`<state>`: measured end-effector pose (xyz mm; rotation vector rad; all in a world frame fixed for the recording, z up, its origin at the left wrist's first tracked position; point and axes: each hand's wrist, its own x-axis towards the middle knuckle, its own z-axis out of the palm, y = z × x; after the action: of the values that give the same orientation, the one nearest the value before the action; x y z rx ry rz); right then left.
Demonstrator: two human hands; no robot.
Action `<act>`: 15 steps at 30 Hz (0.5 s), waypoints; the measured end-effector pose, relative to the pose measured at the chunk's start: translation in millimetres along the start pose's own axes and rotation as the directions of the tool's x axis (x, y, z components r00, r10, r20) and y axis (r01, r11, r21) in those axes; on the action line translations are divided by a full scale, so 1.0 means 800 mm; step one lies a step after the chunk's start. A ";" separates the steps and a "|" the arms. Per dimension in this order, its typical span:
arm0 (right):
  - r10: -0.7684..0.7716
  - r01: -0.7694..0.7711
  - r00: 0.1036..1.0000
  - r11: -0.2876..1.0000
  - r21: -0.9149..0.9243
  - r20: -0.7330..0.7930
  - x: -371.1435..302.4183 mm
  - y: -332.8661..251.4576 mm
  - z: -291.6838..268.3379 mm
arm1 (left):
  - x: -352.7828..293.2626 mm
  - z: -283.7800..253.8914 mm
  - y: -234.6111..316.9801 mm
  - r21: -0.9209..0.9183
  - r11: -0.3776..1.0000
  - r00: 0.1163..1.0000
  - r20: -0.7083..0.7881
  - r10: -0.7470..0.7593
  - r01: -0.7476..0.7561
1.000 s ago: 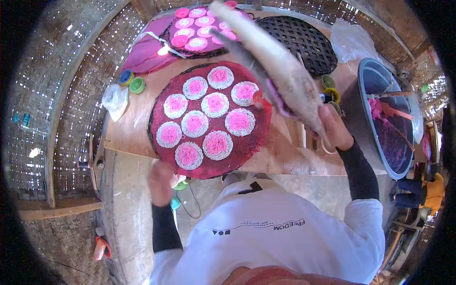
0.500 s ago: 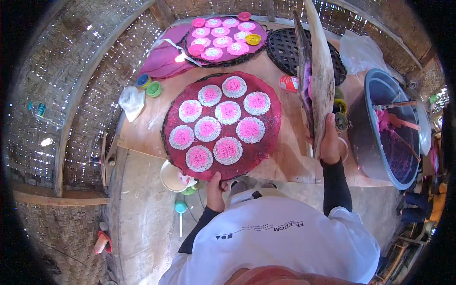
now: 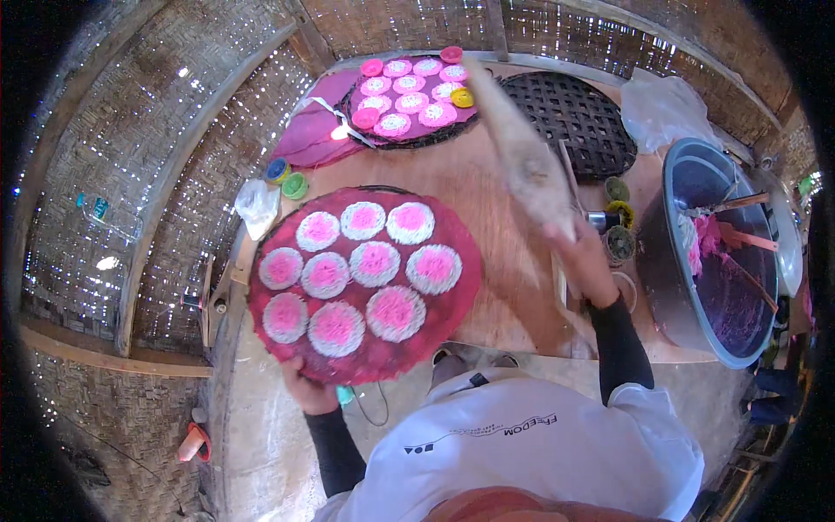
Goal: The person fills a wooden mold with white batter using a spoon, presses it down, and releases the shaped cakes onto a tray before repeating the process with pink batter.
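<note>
My left hand (image 3: 309,389) grips the near edge of a round tray (image 3: 454,304) covered with dark pink cloth. Several round noodle-like cakes, white with pink middles, lie on it; one white-and-pink cake (image 3: 396,315) is near the tray's front right. My right hand (image 3: 584,264) is closed around the near end of a long, pale wooden bar (image 3: 526,165), which slants away to the far left and is blurred by motion. Another narrow wooden piece (image 3: 567,170) shows beside it, partly hidden behind my hand and the bar.
A second tray (image 3: 361,97) of pink-and-white cakes stands at the far left, near a lit lamp (image 3: 339,132). A black woven tray (image 3: 574,122) lies far right. On the right stands a large grey tub (image 3: 652,287) with pink dough and sticks. Small green cups (image 3: 295,185) sit left.
The cake tray has moved left and nearer, with my left hand on its edge. The wooden bar, upright before, now tilts to the left in my right hand. The whole view has shifted slightly.
</note>
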<state>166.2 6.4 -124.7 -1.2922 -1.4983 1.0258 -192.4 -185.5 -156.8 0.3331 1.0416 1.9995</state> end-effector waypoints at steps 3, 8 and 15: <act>-0.107 0.114 0.993 0.973 -0.202 0.045 0.000 -0.013 0.025 | -0.014 -0.035 0.033 0.041 0.986 0.986 0.056 0.157 -0.159; -0.007 0.145 0.974 0.790 -0.596 0.228 0.000 -0.010 0.052 | -0.059 -0.016 0.090 -0.001 0.984 0.984 -0.022 0.178 -0.178; -0.554 0.615 0.785 0.749 -0.244 0.276 0.015 -0.004 0.050 | -0.057 0.033 0.093 -0.017 0.979 0.978 0.056 0.203 -0.203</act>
<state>125.6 16.4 -131.2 -0.8299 -2.1100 0.4970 -190.5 -228.9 -76.8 0.5058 0.9926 2.1626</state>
